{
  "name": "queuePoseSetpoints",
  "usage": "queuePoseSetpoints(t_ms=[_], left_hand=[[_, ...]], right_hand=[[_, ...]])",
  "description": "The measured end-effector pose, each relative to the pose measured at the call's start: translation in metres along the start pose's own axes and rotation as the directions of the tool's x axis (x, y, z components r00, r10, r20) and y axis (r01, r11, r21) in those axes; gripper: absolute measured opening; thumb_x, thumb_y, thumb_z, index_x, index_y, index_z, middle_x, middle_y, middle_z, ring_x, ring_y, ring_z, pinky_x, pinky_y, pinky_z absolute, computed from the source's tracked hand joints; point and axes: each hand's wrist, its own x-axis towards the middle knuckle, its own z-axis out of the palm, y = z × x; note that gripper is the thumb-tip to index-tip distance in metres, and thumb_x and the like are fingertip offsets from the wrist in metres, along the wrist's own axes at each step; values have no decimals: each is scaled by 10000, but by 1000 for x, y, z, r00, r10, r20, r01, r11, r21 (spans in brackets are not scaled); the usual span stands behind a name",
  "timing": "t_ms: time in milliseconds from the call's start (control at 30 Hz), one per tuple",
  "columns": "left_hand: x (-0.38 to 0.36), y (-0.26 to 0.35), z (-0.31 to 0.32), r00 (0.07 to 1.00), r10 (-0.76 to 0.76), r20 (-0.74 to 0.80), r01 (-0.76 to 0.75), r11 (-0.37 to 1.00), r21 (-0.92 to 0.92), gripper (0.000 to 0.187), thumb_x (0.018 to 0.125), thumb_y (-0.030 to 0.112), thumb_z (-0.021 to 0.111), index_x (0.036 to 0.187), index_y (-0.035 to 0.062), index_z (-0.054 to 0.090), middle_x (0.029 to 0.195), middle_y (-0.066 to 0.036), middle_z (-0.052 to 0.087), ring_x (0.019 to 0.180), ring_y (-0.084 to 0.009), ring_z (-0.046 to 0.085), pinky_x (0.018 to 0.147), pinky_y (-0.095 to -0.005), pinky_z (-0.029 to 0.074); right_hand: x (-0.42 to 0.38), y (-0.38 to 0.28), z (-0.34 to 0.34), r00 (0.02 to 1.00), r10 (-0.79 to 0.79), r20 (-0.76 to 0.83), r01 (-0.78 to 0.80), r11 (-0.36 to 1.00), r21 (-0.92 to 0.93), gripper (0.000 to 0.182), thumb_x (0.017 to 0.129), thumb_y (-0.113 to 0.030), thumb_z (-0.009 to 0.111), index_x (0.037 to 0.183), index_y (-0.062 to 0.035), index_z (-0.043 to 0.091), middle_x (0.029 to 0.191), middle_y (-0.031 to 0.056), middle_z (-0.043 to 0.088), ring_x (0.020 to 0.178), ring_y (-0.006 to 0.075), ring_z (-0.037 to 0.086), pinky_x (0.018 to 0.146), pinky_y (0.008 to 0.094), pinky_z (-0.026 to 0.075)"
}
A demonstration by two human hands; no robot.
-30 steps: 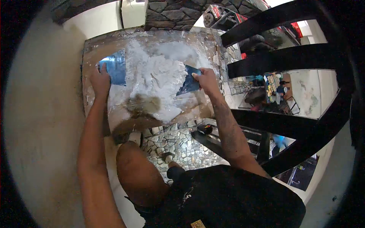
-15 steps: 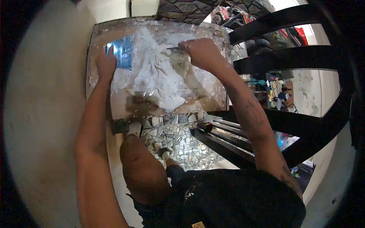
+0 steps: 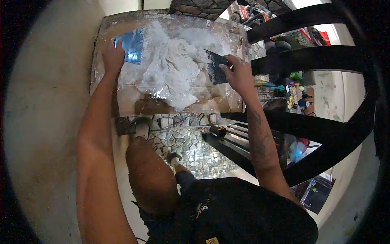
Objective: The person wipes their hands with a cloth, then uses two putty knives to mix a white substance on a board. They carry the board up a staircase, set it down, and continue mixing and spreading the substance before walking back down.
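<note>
A wet white heap of plaster-like paste [image 3: 180, 71] is spread over the middle of a board [image 3: 134, 101] smeared with the same white. My left hand [image 3: 113, 56] grips a shiny bluish flat scraper [image 3: 132, 48], its blade lying over the board's left part. My right hand [image 3: 239, 75] pinches a dark flat scraper [image 3: 216, 67] between thumb and fingers at the board's right side. White residue marks the dark blade, whose left edge is close to the heap.
Black slatted railing [image 3: 308, 59] runs along the right, close to my right arm. A plain wall [image 3: 48, 122] rises on the left. Stone-patterned floor [image 3: 195, 150] shows below the board, with my legs over it. A cluttered area with bottles [image 3: 304, 99] lies beyond the railing.
My right hand has moved right and down from the heap and turned, so the dark blade now shows broadside. The left hand and its scraper have shifted slightly upward in view.
</note>
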Motion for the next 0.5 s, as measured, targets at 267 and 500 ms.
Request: queuePoseSetpoints(t_ms=[267, 500], left_hand=[[3, -14, 16, 999, 22, -46, -19, 997, 79, 439, 879, 347, 483, 1083, -37, 539, 1028, -285, 571, 973, -439, 538, 840, -480, 406], [2, -5, 6, 1000, 14, 13, -14, 1000, 8, 414, 881, 338, 484, 1050, -35, 540, 1004, -285, 573, 960, -443, 537, 826, -482, 405]], right_hand=[[-12, -44, 4, 913, -264, 311, 366, 868, -336, 278, 747, -86, 546, 1005, -150, 629, 919, 52, 620, 715, 248, 612, 575, 358, 502], [-33, -39, 36, 843, -480, 242, 531, 815, -233, 291, 735, -105, 562, 1022, -111, 612, 948, 79, 620, 744, 276, 611, 606, 362, 506]])
